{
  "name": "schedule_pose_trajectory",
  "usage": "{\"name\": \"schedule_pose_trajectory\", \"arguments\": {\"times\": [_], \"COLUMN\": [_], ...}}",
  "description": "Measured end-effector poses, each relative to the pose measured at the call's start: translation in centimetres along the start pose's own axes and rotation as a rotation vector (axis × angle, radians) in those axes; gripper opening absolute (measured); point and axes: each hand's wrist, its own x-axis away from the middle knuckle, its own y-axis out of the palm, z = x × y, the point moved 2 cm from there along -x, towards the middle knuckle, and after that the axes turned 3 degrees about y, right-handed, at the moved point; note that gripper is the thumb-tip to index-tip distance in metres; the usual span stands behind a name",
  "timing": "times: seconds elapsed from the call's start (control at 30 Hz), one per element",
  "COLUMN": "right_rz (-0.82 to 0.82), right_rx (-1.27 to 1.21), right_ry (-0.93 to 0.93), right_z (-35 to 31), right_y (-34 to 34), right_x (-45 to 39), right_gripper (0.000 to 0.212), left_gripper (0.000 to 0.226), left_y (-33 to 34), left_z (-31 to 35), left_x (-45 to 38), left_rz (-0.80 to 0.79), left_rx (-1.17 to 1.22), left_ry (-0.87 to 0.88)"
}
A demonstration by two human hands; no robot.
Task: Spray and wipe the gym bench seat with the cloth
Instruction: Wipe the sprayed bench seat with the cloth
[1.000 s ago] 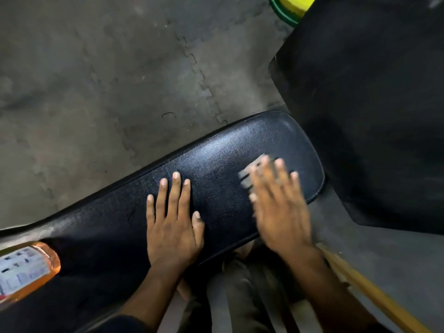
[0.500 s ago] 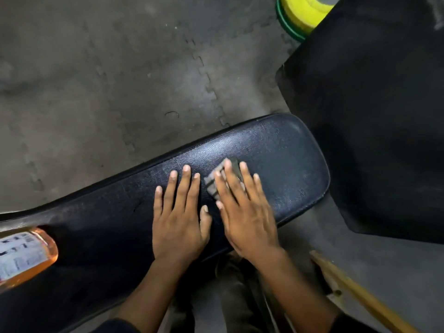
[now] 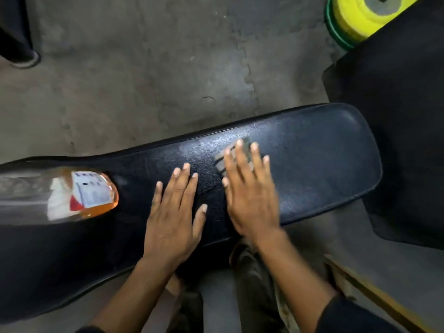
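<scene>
Here the right hand (image 3: 252,200) lies flat with straight fingers on a small grey cloth (image 3: 231,156), pressing it onto the black bench seat (image 3: 324,169). Just left, the left hand (image 3: 173,219) rests flat and open on the seat. A spray bottle (image 3: 79,194) lies farther left.

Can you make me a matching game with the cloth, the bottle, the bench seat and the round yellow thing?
Things:
1. cloth
2. bottle
3. bench seat
4. yellow disc

Places or looks:
A. black and shiny, under both hands
B. on the floor, top right corner
C. pressed flat under the right hand
D. lying on its side, with orange liquid, left of the left hand

Pairs: 1-C, 2-D, 3-A, 4-B
</scene>
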Motion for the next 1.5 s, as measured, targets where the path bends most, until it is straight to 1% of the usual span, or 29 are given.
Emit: {"name": "schedule_pose_trajectory", "arguments": {"times": [0.07,0.13,0.23,0.3,0.37,0.47,0.57,0.67,0.73,0.8,0.9,1.03,1.13,1.23,1.3,1.37,1.43,1.5], "right_rz": [-0.043,-0.064,-0.032,-0.015,0.000,-0.006,-0.048,-0.079,-0.079,-0.067,-0.040,-0.070,-0.073,-0.113,-0.124,-0.102,-0.074,-0.086], "right_rx": [-0.015,0.011,0.069,0.055,0.022,0.009,0.021,0.030,0.067,0.069,0.009,-0.006,-0.004,0.030,0.077,0.096,0.065,0.043], "right_ry": [-0.082,-0.110,-0.032,0.057,0.085,-0.002,-0.100,-0.123,-0.104,-0.047,0.020,-0.090,-0.179,-0.222,-0.212,-0.157,-0.082,-0.057], "right_z": [-2.5,-2.8,-1.6,-1.8,-3.1,-5.8,-7.7,-7.2,-6.1,-5.7,-7.7,-11.7,-13.1,-12.0,-10.8,-10.7,-12.0,-14.3], "right_y": [1.0,1.4,0.7,0.1,-0.2,0.5,1.8,2.2,1.9,1.3,0.8,1.9,2.8,3.0,2.6,2.3,2.2,2.5], "right_x": [3.3,5.8,5.7,3.3,0.3,-1.1,2.3,6.3,7.1,6.2,2.7,0.3,3.5,7.5,7.9,6.2,3.5,1.7], "right_gripper": [0.063,0.065,0.064,0.062,0.061,0.061,0.066,0.067,0.066,0.065,0.063,0.062,0.064,0.066,0.066,0.066,0.064,0.064], "left_gripper": [0.071,0.072,0.072,0.072,0.073,0.074,0.075,0.077,0.077,0.075,0.074,0.071,0.070,0.069,0.069,0.069,0.068,0.069], "left_y": [-0.1,-0.2,0.1,0.4,0.8,1.0,0.8,0.4,0.2,0.2,0.4,0.3,-0.1,-0.8,-1.3,-1.5,-1.6,-1.6], "left_z": [-1.0,-1.6,-2.0,-2.2,-2.3,-2.5,-2.7,-3.5,-4.2,-4.8,-5.5,-5.8,-6.4,-7.4,-8.5,-9.7,-10.8,-11.5], "left_x": [0.8,1.3,2.3,3.2,3.6,4.1,4.8,6.4,7.7,8.8,9.9,10.1,10.5,11.5,12.3,13.1,13.9,14.4], "left_rz": [-0.005,-0.007,0.002,0.017,0.039,0.055,0.046,0.022,0.017,0.019,0.028,0.026,0.021,0.021,0.027,0.034,0.040,0.042], "left_rx": [-0.017,-0.017,-0.014,-0.023,-0.028,-0.015,-0.010,-0.025,-0.031,-0.039,-0.043,-0.023,0.008,0.027,0.041,0.049,0.043,0.044], "left_ry": [0.062,0.077,0.041,0.026,0.020,-0.005,-0.018,0.011,0.010,0.000,-0.004,-0.017,-0.041,-0.079,-0.103,-0.114,-0.110,-0.119]}}
